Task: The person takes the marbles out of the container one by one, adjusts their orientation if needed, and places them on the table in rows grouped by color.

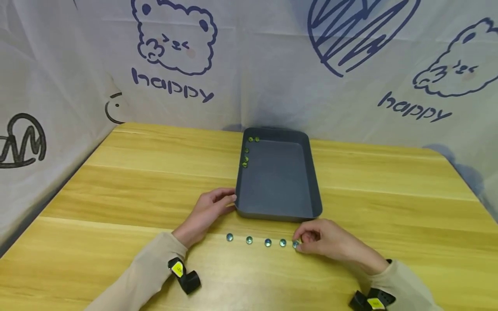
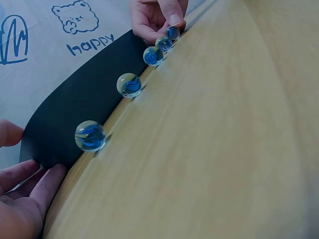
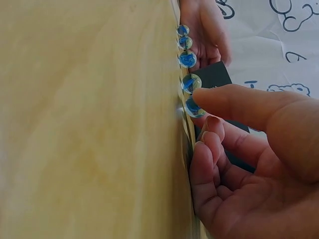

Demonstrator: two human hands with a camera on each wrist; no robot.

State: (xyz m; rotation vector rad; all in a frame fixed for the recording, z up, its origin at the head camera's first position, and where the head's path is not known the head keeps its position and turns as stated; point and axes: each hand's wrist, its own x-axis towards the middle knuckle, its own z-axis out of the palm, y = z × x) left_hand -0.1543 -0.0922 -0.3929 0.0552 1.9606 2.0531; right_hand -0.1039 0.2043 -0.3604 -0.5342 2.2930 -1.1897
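Observation:
Clear glass marbles with blue swirls stand in a row on the wooden table, in front of a dark grey tray (image 1: 278, 185). My right hand (image 1: 330, 242) pinches the rightmost marble (image 1: 295, 244) between thumb and index finger, its other fingers curled beneath. In the right wrist view this marble (image 3: 193, 106) sits at the thumb tip, close to its neighbour (image 3: 191, 83). My left hand (image 1: 204, 214) touches the tray's near left corner with loosely extended fingers. Nearest to that hand is the leftmost marble (image 2: 90, 136), apart from it on the table.
Several green marbles (image 1: 247, 160) lie inside the tray along its left wall and far left corner. Behind the wooden table (image 1: 389, 194) hangs a white cloth (image 1: 268, 77) with blue drawings. Both sleeves carry black wrist cameras (image 1: 190, 281).

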